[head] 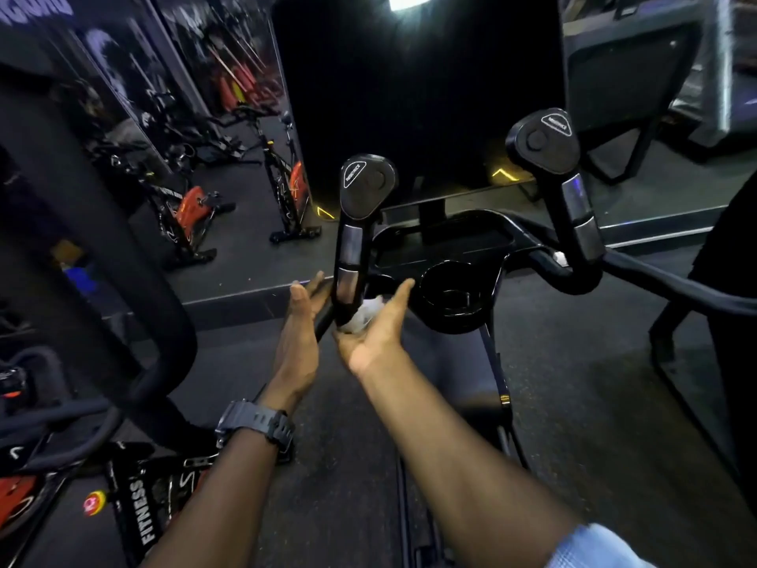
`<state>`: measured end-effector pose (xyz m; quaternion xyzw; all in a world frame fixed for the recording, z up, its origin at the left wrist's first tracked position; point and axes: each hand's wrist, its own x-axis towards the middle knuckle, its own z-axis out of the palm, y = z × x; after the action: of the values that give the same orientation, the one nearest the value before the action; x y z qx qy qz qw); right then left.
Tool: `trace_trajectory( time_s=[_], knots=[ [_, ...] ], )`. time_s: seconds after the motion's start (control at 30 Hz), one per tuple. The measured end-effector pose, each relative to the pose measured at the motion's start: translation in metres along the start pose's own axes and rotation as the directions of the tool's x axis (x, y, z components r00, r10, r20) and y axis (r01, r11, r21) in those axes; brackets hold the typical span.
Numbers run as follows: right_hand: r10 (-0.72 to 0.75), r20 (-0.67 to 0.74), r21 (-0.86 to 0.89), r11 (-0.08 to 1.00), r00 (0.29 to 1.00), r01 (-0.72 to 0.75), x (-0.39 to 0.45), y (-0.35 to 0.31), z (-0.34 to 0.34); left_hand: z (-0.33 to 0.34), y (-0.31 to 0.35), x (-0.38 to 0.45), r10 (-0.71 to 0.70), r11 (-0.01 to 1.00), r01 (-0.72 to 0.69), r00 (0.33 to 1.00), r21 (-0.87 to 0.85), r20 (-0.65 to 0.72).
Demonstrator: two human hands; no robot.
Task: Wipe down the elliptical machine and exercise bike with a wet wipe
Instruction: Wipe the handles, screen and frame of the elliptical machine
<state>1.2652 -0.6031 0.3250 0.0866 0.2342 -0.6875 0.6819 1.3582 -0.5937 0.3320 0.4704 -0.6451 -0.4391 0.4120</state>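
The wipe [367, 312] is a small, crumpled white wad, partly hidden. It lies in the palm of the right hand [375, 327] and is pressed against the lower end of the left handle [351, 256] of the machine [450, 256]. The right hand's grip is spread, fingers straight and reaching forward, cupping the wipe against the handle rather than pinching it. The left hand [301, 334] is also spread, fingers straight, lying along the outer side of the same handle; whether it touches cannot be told. A watch [256, 422] sits on the left wrist.

Count: one wipe; two hands; two upright black handles, the left one and the right handle [573, 207], each topped by a rounded pad with a button; one round cup holder [454, 297] between them; one dark screen [418, 92] above. At least two orange-and-black bikes [192, 215] stand on the floor at left.
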Motion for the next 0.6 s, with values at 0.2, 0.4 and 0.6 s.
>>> trace_trajectory(
  time_s=[0.2, 0.4, 0.6],
  knots=[
    [-0.306, 0.189, -0.615, 0.704, 0.933, 0.355, -0.041, 0.033, -0.014, 0.001, -0.005, -0.002, 0.012, 1.0, -0.013, 1.0, -0.026, -0.005],
    [-0.232, 0.572, -0.781, 0.136, 0.787, 0.609, -0.01, 0.013, -0.059, 0.011, -0.001, -0.006, 0.026, 0.988, -0.011, 0.995, -0.153, 0.092],
    [0.323, 0.583, -0.262, -0.794, 0.745, 0.549, 0.035, -0.061, -0.06, 0.019, -0.013, -0.005, -0.024, 0.973, 0.041, 0.997, -0.225, 0.076]
  ],
)
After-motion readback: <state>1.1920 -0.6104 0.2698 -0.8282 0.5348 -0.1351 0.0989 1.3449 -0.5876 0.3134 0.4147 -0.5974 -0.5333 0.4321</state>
